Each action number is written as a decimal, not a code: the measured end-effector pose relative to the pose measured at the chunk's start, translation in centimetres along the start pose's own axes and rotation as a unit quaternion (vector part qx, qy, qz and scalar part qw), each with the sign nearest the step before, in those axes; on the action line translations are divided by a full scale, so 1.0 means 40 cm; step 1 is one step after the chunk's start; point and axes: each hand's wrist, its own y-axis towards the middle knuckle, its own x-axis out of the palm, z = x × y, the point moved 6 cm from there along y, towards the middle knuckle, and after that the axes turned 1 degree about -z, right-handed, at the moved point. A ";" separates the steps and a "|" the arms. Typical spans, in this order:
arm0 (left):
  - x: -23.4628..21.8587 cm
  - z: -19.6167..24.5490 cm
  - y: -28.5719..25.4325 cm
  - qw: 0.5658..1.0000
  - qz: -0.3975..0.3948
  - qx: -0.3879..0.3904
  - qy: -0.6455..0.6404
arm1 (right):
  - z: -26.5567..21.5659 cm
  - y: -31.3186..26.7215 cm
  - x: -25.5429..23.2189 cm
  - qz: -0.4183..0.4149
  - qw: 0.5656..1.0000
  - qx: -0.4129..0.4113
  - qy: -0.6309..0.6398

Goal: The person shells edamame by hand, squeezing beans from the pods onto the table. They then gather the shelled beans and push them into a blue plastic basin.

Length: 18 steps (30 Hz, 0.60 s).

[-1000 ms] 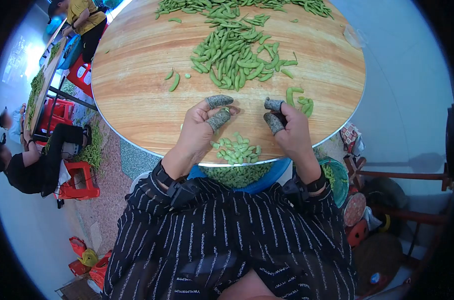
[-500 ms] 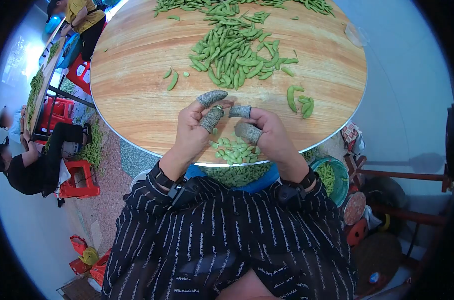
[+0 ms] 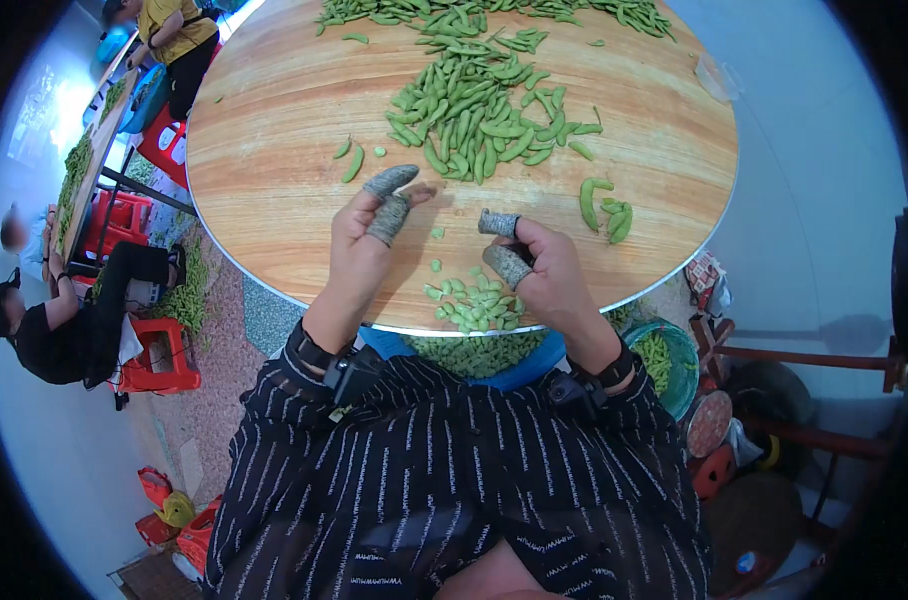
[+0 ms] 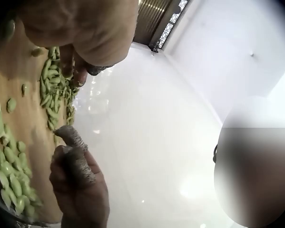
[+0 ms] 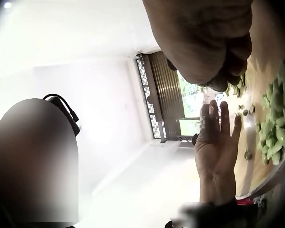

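My left hand [image 3: 362, 235] is held above the table's near left part, its thumb and index finger in grey fabric finger covers. In the right wrist view its fingers [image 5: 224, 118] stretch out with nothing held. My right hand [image 3: 554, 270] wears the same covers, thumb and index finger apart with a gap between, the other fingers bent in. Two loose shelled beans [image 3: 436, 266] lie between the hands. Just nearer the edge is a small heap of shelled beans [image 3: 479, 305]. Beyond both hands spreads a pile of green soybean pods [image 3: 474, 115].
The round wooden table [image 3: 274, 200] has a metal-edged rim. Below its front edge sits a blue basin [image 3: 546, 358] full of shelled beans. A green bucket [image 3: 686, 370] with pods stands at right. A few curved pods [image 3: 588, 205] lie apart. People sit at another table on the left.
My right hand came left toward my left hand, then drew slightly back. My left hand has moved left and away from it. A loose bean now shows on the table between them.
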 end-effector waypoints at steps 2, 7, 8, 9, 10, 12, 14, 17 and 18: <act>0.041 0.024 -0.010 0.996 -0.046 0.016 0.076 | 0.010 0.012 0.020 -0.019 0.996 0.041 0.078; 0.151 0.055 -0.059 0.941 -0.223 0.135 0.217 | 0.014 0.008 0.016 -0.064 0.954 0.130 0.262; 0.152 0.076 -0.059 0.920 -0.220 0.166 0.278 | 0.007 0.001 -0.010 -0.033 0.967 0.134 0.214; 0.134 0.076 -0.046 0.920 -0.217 0.167 0.278 | 0.007 -0.005 -0.042 -0.001 0.976 0.138 0.166; 0.103 0.076 -0.022 0.915 -0.212 0.182 0.293 | 0.011 -0.003 -0.092 0.040 0.986 0.089 0.138; 0.035 0.088 0.025 0.939 -0.123 0.139 0.288 | 0.023 -0.016 -0.206 0.126 0.989 0.038 0.063; -0.035 0.082 0.078 0.902 -0.120 0.107 0.402 | 0.022 -0.037 -0.268 0.169 0.985 0.038 0.014; -0.083 0.020 0.136 0.826 -0.100 0.205 0.516 | 0.021 -0.057 -0.283 0.192 0.980 0.042 0.037; -0.081 -0.001 0.148 0.821 -0.142 0.140 0.535 | 0.033 -0.058 -0.268 0.190 0.981 0.033 0.017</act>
